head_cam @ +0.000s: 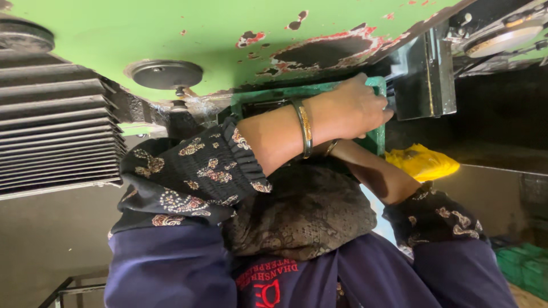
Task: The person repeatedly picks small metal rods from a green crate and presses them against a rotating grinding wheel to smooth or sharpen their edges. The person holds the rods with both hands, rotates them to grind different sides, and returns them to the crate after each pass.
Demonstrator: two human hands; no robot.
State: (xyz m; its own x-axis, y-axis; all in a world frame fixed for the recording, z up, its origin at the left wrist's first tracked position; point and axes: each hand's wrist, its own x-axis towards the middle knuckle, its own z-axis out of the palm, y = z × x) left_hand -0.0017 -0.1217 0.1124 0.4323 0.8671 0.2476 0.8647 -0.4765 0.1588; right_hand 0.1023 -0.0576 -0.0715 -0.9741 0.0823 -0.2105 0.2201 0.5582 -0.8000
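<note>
Green machine panel [188, 34], paint chipped to red and dark patches. Round dark knob [164, 74] on it. Black ribbed bellows [54, 131] at the left edge. Dark metal block [425, 77] on the right, round silver disc [502, 40] beyond it. Yellow cloth [421, 161] (crumpled). Green crates [522, 268] stacked at lower right.

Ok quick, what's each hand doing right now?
Left hand: closed over the edge of the green metal part.
Right hand: hidden behind the left forearm, cannot tell.
</note>
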